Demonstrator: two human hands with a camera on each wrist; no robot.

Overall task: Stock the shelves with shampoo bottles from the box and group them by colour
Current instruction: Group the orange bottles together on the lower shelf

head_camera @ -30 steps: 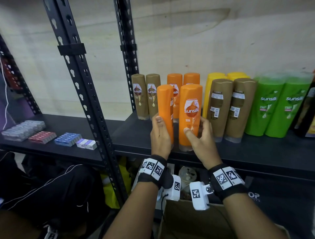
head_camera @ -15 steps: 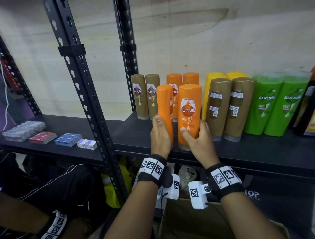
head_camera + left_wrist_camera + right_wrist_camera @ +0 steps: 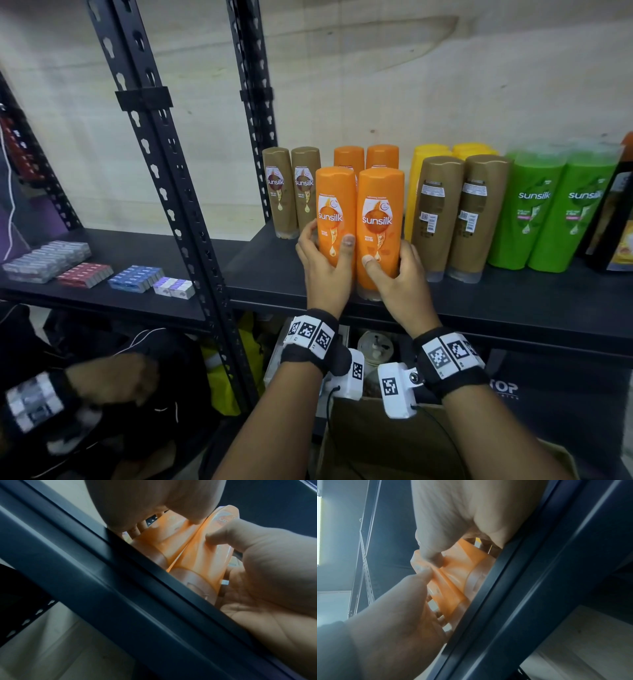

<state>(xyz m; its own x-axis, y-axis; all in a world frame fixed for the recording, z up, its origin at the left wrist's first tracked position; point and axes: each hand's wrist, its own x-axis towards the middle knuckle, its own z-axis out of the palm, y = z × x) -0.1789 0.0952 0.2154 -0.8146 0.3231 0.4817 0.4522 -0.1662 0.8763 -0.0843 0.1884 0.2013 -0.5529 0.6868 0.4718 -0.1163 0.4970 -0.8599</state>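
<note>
Both hands' fingers curled round upright orange bottles: left hand [image 3: 325,263], right hand [image 3: 399,274]

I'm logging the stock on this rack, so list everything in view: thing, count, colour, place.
front orange bottles: two, orange, shelf front edge, labels forward, one in each hand.
rear orange bottles: two, orange, behind the front pair.
left brown bottles: two, brown, left of the orange group, labels forward.
right brown bottles: two, brown, right of the orange group, back labels showing.
yellow bottles: two, yellow, behind the right brown pair.
green bottles: two, green, further right.
small boxes: several packs, grey, red, blue, white, left shelf.
cardboard box: one, brown, below the shelf.
left hand: grips the left front bottle.
right hand: grips the right front bottle.
</note>
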